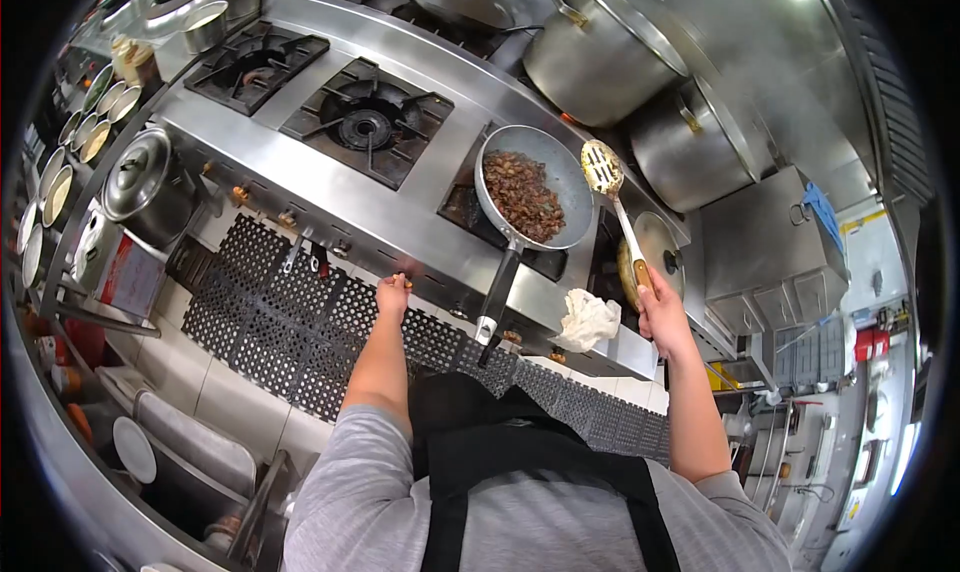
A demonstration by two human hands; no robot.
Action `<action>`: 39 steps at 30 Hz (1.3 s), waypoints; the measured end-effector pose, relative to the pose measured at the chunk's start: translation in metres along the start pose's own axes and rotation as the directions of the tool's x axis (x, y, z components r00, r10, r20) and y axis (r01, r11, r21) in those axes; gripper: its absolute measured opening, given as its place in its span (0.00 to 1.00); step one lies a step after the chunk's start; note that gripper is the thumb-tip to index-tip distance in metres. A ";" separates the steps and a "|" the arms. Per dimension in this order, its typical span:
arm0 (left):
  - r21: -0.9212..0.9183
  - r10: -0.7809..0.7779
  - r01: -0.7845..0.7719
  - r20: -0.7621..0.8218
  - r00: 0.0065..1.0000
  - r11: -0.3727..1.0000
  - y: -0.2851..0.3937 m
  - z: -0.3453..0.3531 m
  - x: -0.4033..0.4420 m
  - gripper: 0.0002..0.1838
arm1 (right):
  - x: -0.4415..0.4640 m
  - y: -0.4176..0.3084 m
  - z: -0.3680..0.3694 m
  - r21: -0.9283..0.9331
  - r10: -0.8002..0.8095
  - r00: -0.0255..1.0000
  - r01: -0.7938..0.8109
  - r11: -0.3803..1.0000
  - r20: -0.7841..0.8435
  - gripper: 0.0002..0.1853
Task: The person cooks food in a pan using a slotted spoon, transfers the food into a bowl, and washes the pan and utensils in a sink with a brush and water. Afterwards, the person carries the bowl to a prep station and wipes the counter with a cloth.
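The two hands are well apart: the right hand is closed around the wooden grip of a slotted spoon, while the left hand, fingers curled, is by the front panel of the stove; whether it grips anything there, I cannot tell. The frying pan sits on a burner ahead of and between them, holding browned, chopped food. Its long axis runs toward the person, the black handle jutting past the stove edge; in this view the left hand is nearer that handle. The spoon slants forward, its head just beside the pan's right rim. A crumpled cloth lies between handle and right hand.
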State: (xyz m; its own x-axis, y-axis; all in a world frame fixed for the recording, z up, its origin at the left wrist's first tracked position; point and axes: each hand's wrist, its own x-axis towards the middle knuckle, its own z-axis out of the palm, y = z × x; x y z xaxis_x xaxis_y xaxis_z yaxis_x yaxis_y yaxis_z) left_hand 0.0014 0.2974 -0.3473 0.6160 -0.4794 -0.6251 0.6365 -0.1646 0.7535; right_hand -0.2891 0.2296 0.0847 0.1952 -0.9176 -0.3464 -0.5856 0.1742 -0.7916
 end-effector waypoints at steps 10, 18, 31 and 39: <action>0.528 0.519 -0.446 0.014 0.855 0.722 0.018 0.003 -0.042 0.11 | 0.001 0.046 -0.002 -0.065 -0.014 0.997 0.008 0.998 -0.078 0.25; 0.259 -0.454 0.404 0.722 0.522 0.877 0.171 0.065 -0.210 0.24 | 0.016 0.079 0.000 -0.063 -0.031 0.999 0.029 0.998 -0.026 0.25; 0.129 -0.171 0.118 0.567 0.806 0.985 0.097 0.046 -0.338 0.14 | 0.045 0.049 -0.065 -0.471 -0.453 0.843 0.538 0.699 0.290 0.25; -0.075 -0.070 0.079 0.108 0.992 0.994 0.037 -0.006 -0.483 0.12 | 0.065 0.054 0.015 -0.193 -0.617 0.353 0.930 0.313 0.703 0.25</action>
State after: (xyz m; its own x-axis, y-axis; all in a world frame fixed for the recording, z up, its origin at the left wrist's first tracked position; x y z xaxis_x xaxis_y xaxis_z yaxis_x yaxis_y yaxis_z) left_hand -0.2697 0.5279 -0.0192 0.5160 -0.5567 -0.6510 0.7159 -0.1370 0.6846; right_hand -0.2964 0.1849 0.0118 0.9835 -0.1805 0.0122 -0.1534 -0.8678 -0.4727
